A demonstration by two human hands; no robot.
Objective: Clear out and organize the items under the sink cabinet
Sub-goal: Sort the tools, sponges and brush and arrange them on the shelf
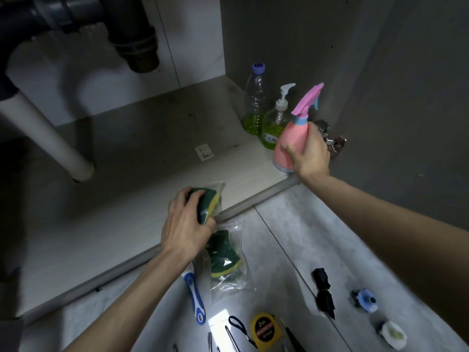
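My right hand (308,151) grips a pink spray bottle (291,138) with a pink and blue trigger head, at the cabinet's front right corner. Behind it stand a clear bottle (255,102) with green liquid and a pump dispenser (275,123) with green liquid. My left hand (186,224) grips a green and yellow sponge (205,205) in clear wrap at the cabinet's front lip. A second wrapped sponge (224,260) lies on the floor just below that hand.
Dark drain pipes (132,34) and a white pipe (50,138) hang at the left inside the cabinet. On the floor lie a blue-handled tool (195,298), a yellow tape measure (265,331), a black object (323,290), a blue cap (364,299), a white cap (392,334) and several thin tools.
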